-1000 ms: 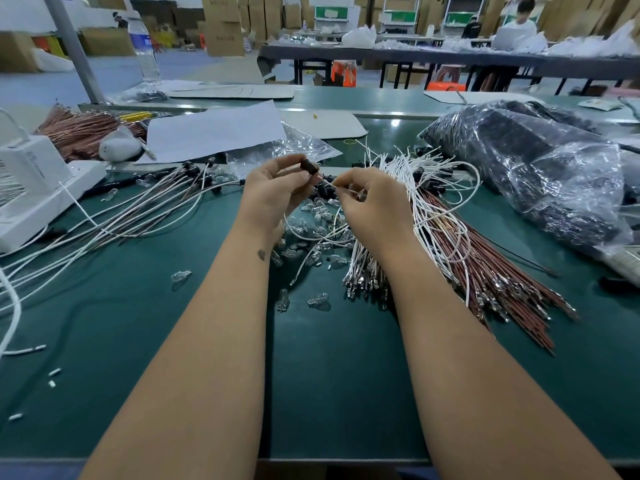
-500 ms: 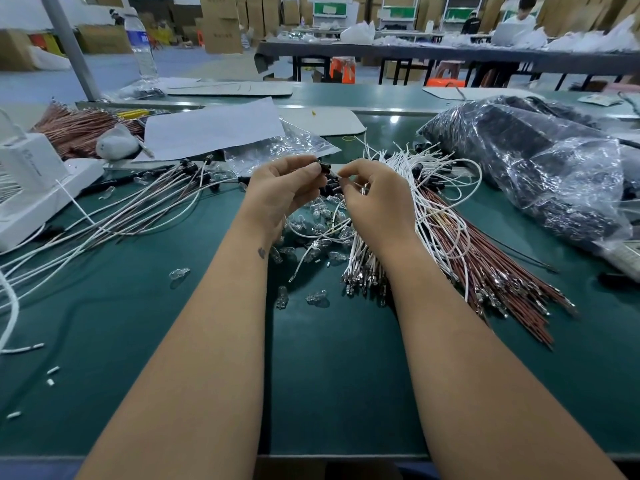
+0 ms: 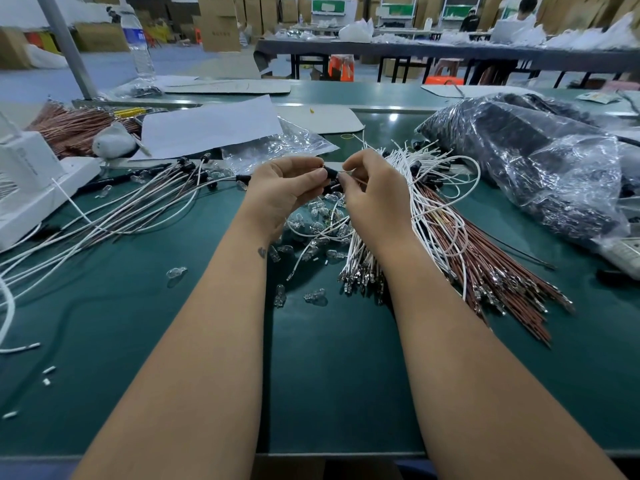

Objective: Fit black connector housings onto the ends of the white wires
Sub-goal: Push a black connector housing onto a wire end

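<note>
Head view. A black connector housing [image 3: 331,173] is held above the desk [image 3: 329,375], mid-scene and toward the far side, directly between the two hands. The left hand [image 3: 287,192] pinches it from the left between thumb and fingertips; the right hand [image 3: 372,195], just right of it, pinches a thin wire end [image 3: 350,172] whose tip points left at the housing. Housing and wire appear to lie along one left–right axis, nearly end to end; whether the tip has entered the housing cannot be told. The coming move, as judged, turns on keeping that axis straight while the right hand feeds leftward; both hands are equally close to the joint.

Beneath the hands: a scatter of small clear bulbs [image 3: 317,296] and loose black housings. To the right, touching the right wrist, a fan of white wires [image 3: 433,188] over a bundle of brown wires [image 3: 491,268] with metal terminals at the near ends. To the left, well apart, wires already capped [image 3: 145,209] trail toward a white device [image 3: 24,178]. Far right, a plastic bag of dark parts [image 3: 540,161]. Nothing stands between the hands; the loops of white wire near the right hand could snag.
</note>
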A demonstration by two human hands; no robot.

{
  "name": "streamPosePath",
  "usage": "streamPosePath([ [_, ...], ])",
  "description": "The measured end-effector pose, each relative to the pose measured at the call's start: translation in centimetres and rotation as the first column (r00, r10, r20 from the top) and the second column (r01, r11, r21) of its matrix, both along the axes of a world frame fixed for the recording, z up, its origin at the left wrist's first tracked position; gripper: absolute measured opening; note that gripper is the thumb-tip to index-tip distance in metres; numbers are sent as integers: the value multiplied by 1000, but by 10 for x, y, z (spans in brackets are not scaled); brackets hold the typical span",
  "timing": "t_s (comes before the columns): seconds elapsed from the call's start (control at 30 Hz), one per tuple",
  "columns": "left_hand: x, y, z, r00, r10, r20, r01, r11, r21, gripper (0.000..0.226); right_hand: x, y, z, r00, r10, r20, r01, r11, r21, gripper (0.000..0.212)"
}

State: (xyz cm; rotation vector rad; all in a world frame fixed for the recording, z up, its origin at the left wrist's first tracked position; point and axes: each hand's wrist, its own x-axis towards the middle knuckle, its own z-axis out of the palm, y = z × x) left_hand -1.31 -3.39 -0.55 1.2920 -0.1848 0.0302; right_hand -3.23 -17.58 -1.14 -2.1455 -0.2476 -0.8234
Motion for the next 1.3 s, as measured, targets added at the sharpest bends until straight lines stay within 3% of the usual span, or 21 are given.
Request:
streamPosePath([
  [0.2,-1,0,-1,1000,3,3,-3,1000,31,17,-1,1,0,998,54,-10,-54,998,10,22],
  [0.7,-5,-3,-1,998,-48,51,45,997,61,18,-4,3,5,993,87,-83,-92,994,-59,20],
  [0.83,-1,-3,-2,983,117,142,-139,978,158,14,0,1,4,998,-25,-59,16,988,-152,15],
  [0.9,3,1,-4,926,320,202,-367,891,268,9,2,-3,3,982,-187,14,185,957,-224,15],
  [0.97,9,8,-6,816,537,212,-577,739,349,13,4,-8,3,934,-345,92,356,886,-297,17],
  [1.1,12,17,-7,627,764,155,-723,496,480,25,5,-13,2,893,-435,114,447,830,-334,21],
  [1.2,6,11,-5,540,704,462,-812,290,507,46,4,-8,1,931,-352,94,362,864,-349,16],
  [1.3,2,-5,-3,611,363,703,-788,366,496,40,2,-1,1,971,-234,47,237,920,-313,16],
])
